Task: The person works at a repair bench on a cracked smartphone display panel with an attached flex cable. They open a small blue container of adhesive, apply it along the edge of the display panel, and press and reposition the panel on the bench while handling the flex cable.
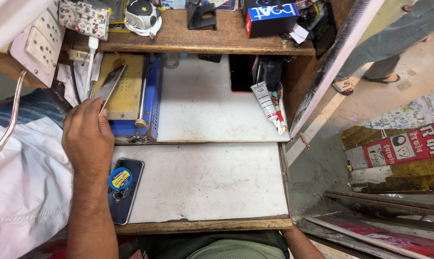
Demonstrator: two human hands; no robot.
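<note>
From my remote seat I see the left hand (86, 136) reach to the far left of the workbench (212, 182), its fingers closed around the near end of a thin phone screen (109, 84). The screen lies tilted on the yellow top of a blue machine (152, 98), which sits at the left of the bench's far white panel. Whether the screen lies flat on that top or is lifted at the held end, I cannot tell.

Of the right arm only a stretch of forearm shows at the near edge, below the bench; the right hand is out of view, so I cannot report on its grip.

Just right of the left forearm, a phone (124, 189) lies on its face on the near white panel, with a round blue and yellow sticker (120, 178) on its back.

At the right of the far panel, a white tube (266, 103) leans beside other small tools. Above, a wooden shelf (202, 41) carries a blue box (270, 17) and a white plug adapter (142, 17). A power strip (39, 43) hangs at far left. Beyond the bench, at far right, another person's sandalled foot (344, 85) stands on the floor.
</note>
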